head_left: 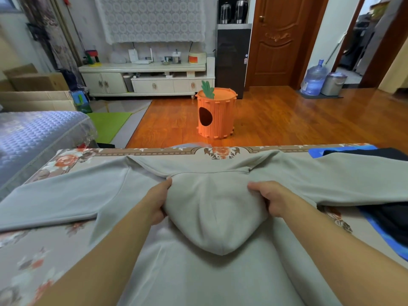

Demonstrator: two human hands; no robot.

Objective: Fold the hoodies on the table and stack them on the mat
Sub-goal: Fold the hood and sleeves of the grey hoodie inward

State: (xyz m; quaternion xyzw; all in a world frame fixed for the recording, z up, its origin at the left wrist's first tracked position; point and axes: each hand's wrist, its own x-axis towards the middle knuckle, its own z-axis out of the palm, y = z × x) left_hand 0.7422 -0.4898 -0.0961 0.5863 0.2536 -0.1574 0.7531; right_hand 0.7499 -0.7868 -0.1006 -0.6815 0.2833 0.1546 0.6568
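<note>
We count one grey hoodie (pixel 198 217) spread across the table (pixel 66 164), and one dark garment (pixel 388 217) on one blue mat (pixel 375 226) at the table's right edge. Two hands are on the hoodie: the left hand (pixel 157 202) and the right hand (pixel 272 198). Beyond the far edge stand one orange stool (pixel 216 113) and one water bottle (pixel 313 79).

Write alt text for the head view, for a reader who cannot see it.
Two hands, left and right, grip the hood of a grey hoodie spread flat on a floral table. A dark garment lies on a blue mat at right.
</note>
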